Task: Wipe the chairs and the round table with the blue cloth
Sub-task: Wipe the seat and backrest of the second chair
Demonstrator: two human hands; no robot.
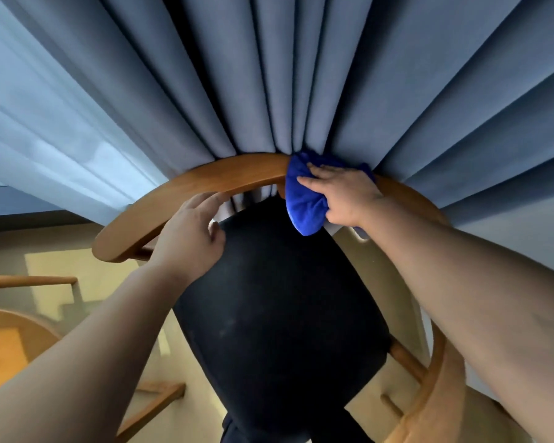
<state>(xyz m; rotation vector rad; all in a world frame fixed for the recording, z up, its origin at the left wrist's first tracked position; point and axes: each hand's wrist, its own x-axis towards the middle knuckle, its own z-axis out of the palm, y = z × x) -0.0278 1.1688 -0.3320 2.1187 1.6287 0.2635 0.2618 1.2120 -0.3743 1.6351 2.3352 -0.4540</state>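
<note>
Now the person leans over the chair (269, 314) from the front, and the blue cloth (304, 203) sits bunched over the middle of its curved wooden rail (205, 179), draped down the inner face towards the black seat. The right hand (343, 193) lies flat on top of the cloth with the fingers stretched out, pressing it onto the wood rather than pinching it. The left hand (189, 238) rests against the rail's inner edge further along, fingers loosely extended and holding nothing, apparently to steady the chair. The rail's far side touches the heavy blue curtain (301, 75), whose folds gather right where the cloth is. That looks like the main hazard: a sweep along the rail could catch a fold and drag the curtain, or push the cloth off the back edge, where it would drop behind the chair out of easy reach. With only a flat palm on it, the wad could also skid and skip parts of the wood. Both arms bear forward onto the backrest, so too much weight might slide or tip the chair towards the curtain. What seems to be the round table (4, 340) shows at the lower left, well away from the cloth; I judge it is yet to be wiped.
</note>
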